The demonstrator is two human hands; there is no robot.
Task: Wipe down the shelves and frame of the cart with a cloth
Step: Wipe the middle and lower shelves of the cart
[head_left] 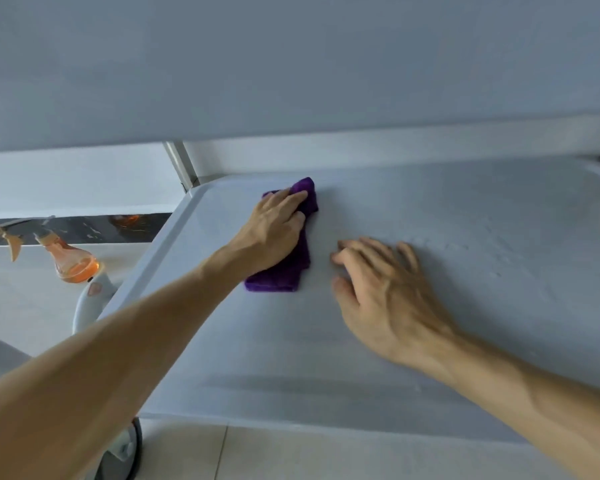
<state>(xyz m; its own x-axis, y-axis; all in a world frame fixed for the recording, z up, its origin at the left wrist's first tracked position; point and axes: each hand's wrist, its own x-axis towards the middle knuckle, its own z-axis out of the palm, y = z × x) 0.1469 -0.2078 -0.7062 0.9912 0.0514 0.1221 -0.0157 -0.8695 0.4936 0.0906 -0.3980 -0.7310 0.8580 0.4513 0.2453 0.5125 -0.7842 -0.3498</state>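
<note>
- Head view, concealment: the upper half of the frame is filled by the pale underside of the shelf above (pixel 291 64), which shuts off everything beyond it.
- The purple cloth (pixel 291 268) is partly covered by the left hand (pixel 274 230); only its far tip and near folded end show.
- The spray bottle (pixel 73 261) with orange liquid stands on the floor to the left of the cart; its base is hidden behind a pale, rounded object that cannot be identified. No label or writing can be read on it, nor anywhere else in the frame.
- A cart wheel (pixel 129 448) is cut off at the bottom edge, below the shelf's near left corner.
- An upright frame post (pixel 184 164) rises at the far left corner; a second post at the far right is barely visible at the frame edge.
- Both forearms run out of the frame at the bottom.
- Left hand pose: arm extended forward, palm down, fingers laid flat over the cloth, pressing it onto the lower shelf (pixel 465 237) near the far left corner. The grip is a flat press, not a closed fist.
- Right hand (pixel 385 296) pose: palm down on the bare shelf surface just right of the cloth, fingers spread and slightly curled, grip wide and holding nothing.
- Faint droplets show on the shelf to the right of the right hand.
</note>
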